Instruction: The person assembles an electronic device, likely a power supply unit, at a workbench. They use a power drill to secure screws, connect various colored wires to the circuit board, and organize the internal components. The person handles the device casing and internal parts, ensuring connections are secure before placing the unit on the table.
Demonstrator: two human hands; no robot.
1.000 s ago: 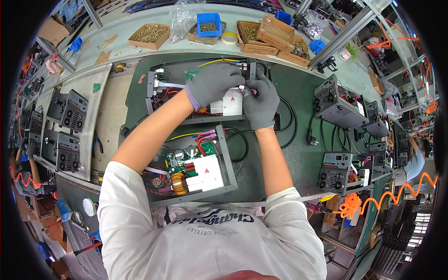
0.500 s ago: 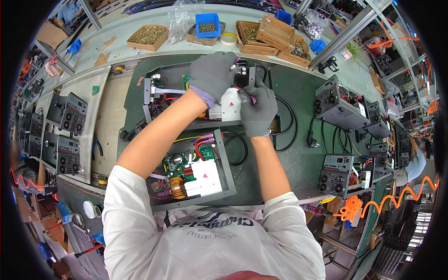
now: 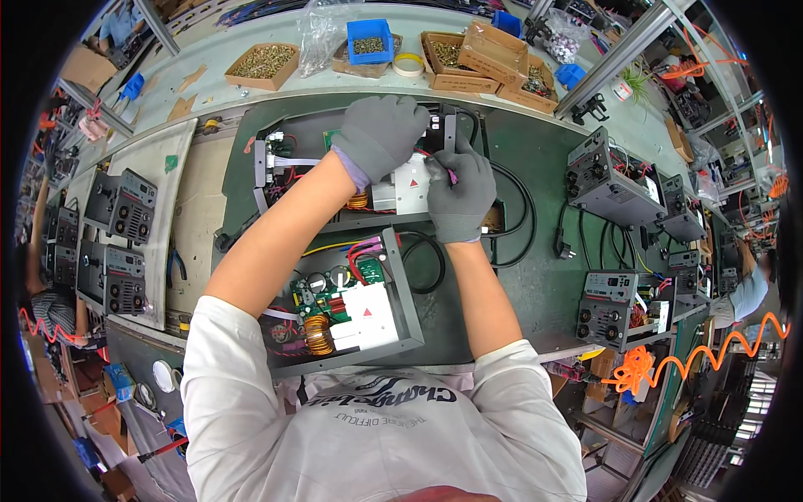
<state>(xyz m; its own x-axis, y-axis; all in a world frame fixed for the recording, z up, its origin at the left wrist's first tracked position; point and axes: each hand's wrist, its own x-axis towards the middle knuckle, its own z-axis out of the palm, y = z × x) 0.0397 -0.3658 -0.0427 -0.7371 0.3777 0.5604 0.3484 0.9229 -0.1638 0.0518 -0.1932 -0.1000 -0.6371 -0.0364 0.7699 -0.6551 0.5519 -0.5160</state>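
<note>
Both my hands wear grey gloves and work over the far open metal chassis, which holds wires, a circuit board and a white cover with a red triangle. My left hand is closed above the chassis, fingers curled down near its right end; whatever it grips is hidden. My right hand is closed at the chassis's right end plate, thumb and fingers pinched beside the white cover. A small purple bit shows at those fingertips, too small to name. Nearer me lies a second open chassis with a copper coil.
Black cables loop to the right, one ending in a plug. Several grey machine units stand on both sides, one nearby. Pliers lie left. Screw boxes and a blue bin line the back shelf.
My left hand has shifted slightly, its knuckles now more rounded over the chassis. The right hand stays in nearly the same place, still pinched.
</note>
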